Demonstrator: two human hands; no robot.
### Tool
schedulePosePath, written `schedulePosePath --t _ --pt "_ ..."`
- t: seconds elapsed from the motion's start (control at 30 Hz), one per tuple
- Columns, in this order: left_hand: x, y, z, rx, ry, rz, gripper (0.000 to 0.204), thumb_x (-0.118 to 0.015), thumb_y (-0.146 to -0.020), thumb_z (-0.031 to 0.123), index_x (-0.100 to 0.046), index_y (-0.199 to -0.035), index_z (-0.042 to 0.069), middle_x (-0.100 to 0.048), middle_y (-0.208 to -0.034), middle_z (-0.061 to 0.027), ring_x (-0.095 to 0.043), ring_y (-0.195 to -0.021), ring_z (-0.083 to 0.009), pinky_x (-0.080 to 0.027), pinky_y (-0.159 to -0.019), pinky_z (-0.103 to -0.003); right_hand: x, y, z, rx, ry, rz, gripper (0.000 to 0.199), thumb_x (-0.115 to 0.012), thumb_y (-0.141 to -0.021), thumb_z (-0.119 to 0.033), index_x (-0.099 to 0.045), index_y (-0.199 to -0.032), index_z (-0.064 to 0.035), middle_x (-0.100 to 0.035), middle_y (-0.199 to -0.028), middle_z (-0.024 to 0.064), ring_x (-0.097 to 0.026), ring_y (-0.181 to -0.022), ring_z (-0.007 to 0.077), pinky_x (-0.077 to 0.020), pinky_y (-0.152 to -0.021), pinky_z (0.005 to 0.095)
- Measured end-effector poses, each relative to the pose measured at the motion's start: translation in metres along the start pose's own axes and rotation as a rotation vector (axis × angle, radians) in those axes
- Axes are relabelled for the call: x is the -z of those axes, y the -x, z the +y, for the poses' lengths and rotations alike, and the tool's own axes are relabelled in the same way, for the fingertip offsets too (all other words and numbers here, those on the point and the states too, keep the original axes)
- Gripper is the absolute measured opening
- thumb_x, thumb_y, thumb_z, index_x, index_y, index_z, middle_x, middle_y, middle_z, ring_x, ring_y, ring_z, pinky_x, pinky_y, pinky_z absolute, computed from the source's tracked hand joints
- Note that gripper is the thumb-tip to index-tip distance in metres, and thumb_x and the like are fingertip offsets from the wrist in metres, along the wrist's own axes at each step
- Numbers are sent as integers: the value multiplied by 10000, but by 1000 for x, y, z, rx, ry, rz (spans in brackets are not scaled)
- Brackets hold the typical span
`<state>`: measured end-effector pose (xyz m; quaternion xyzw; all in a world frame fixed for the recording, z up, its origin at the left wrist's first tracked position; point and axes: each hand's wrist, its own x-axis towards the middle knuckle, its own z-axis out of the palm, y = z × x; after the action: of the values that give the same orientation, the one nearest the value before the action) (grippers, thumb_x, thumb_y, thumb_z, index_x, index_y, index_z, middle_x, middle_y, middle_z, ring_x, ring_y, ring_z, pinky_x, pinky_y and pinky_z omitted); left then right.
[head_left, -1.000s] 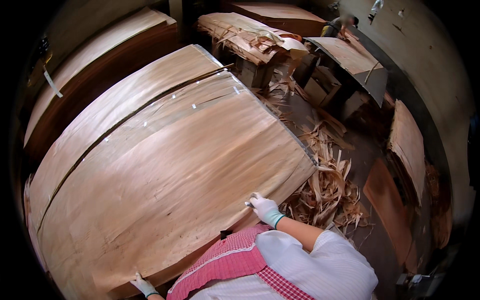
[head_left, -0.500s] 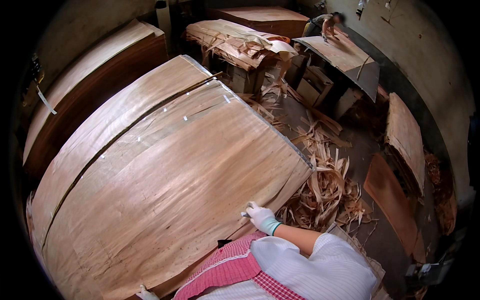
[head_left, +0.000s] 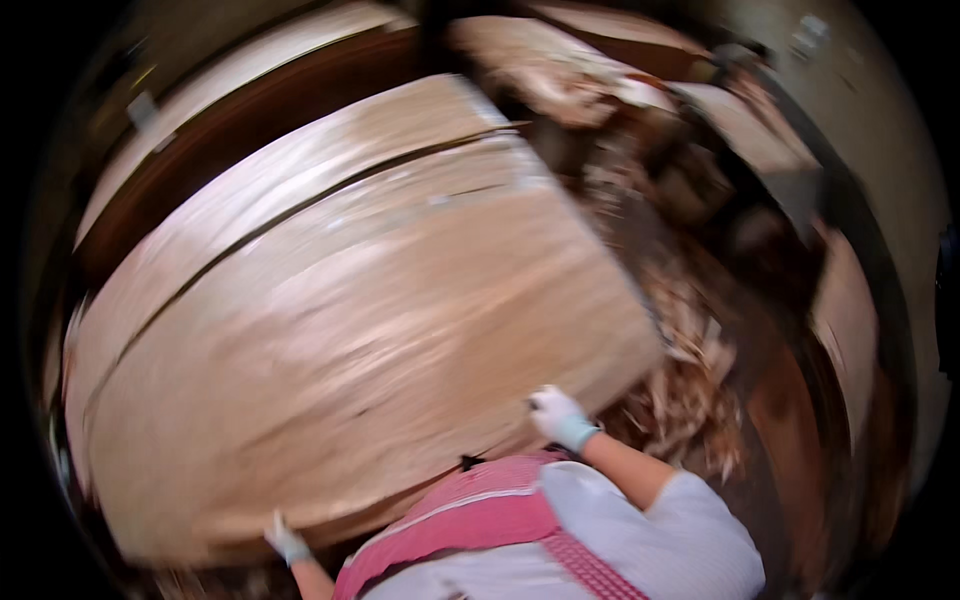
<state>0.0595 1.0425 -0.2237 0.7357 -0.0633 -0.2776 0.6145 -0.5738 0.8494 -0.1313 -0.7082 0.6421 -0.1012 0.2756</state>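
Note:
A broad, light-brown wood veneer sheet (head_left: 390, 330) fills the middle of the view, with a long dark strip (head_left: 290, 222) running across its far part. My right hand (head_left: 562, 416), in a white glove with a pale teal cuff, is closed over the sheet near its right front corner. A small dark bit shows at its fingertips, too blurred to name. At the near left edge of the sheet is my gloved left hand (head_left: 287, 540), one finger or thumb pointing up at the edge. Motion blur hides its other fingers.
Torn veneer scraps (head_left: 690, 390) lie heaped on the floor to the right. A long veneer stack (head_left: 240, 60) stands at far left, a ragged pile (head_left: 550, 65) behind. At far right, a blurred person (head_left: 742, 65) is by another sheet-topped table (head_left: 745, 125).
The view has swung, so the scene sits farther right and is smeared. My left hand has come more fully into view at the near edge; my right hand stays near the right front.

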Motion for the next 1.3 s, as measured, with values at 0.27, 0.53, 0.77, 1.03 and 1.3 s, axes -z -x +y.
schedulePosePath --t 0.27,0.53,0.77,1.03,1.3 --pt "-15 25 15 -106 94 337 587 -697 -821 145 -421 -1276 -101 -582 -1133 -159 -549 -1021 -226 -449 -903 -335 -14 -61 -97 455 -138 6 294 -580 -818 -53 -593 -1111 -79 -554 -1206 190 -623 -959 347 -527 -789 401" --pt "-68 31 83 -383 -53 428 361 -635 -811 110 -538 -1144 8 -635 -1074 -159 -610 -995 -268 -468 -884 -351 -74 -75 -179 557 351 -309 513 -609 -790 -125 -475 -1281 -186 -351 -1453 215 -648 -914 398 -533 -761 463" --pt "-152 45 177 -489 -319 353 504 -603 -848 120 -470 -1331 65 -627 -1072 -177 -611 -912 -255 -485 -839 -372 -73 -74 -173 585 365 -282 485 -598 -802 -129 -479 -1268 -195 -335 -1470 208 -649 -893 410 -538 -738 469" --pt "-203 71 222 -776 -433 205 498 -534 -883 117 -421 -1367 82 -589 -1013 -219 -598 -859 -393 -497 -758 -445 -76 -75 -173 634 393 -269 471 -587 -814 -129 -479 -1267 -200 -370 -1451 205 -642 -921 408 -539 -726 466" --pt "-151 88 202 -800 -336 376 424 -546 -876 97 -491 -1293 43 -594 -1153 -222 -596 -1041 -359 -479 -886 -414 -78 -75 -172 641 369 -270 488 -599 -805 -118 -470 -1267 -207 -365 -1450 212 -639 -920 410 -539 -713 465"
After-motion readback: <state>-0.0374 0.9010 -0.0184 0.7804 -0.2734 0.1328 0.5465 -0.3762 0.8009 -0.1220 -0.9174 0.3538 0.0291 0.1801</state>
